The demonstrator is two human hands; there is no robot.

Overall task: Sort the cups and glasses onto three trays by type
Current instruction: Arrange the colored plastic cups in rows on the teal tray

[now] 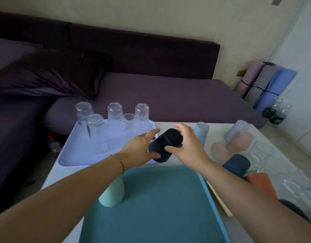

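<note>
A dark navy cup [164, 143] is tilted in the air over the gap between two trays, its base pointing up and right. My right hand [186, 146] grips its upper end and my left hand [140, 148] holds its lower end. A pale lilac tray [75, 155] at the back left carries several clear glasses [114, 114], upside down. In front lies a teal tray [160, 204] with one mint green cup [112, 193] upside down, partly under my left forearm.
On the white table [274, 142] at the right lie loose cups: light blue [201, 130], lilac [237, 130], pink [240, 141], navy [236, 164], red [261, 183], plus clear glasses [263, 151]. A purple sofa [168, 95] stands behind; bottles [275, 113] and rolled mats [267, 81] at the far right.
</note>
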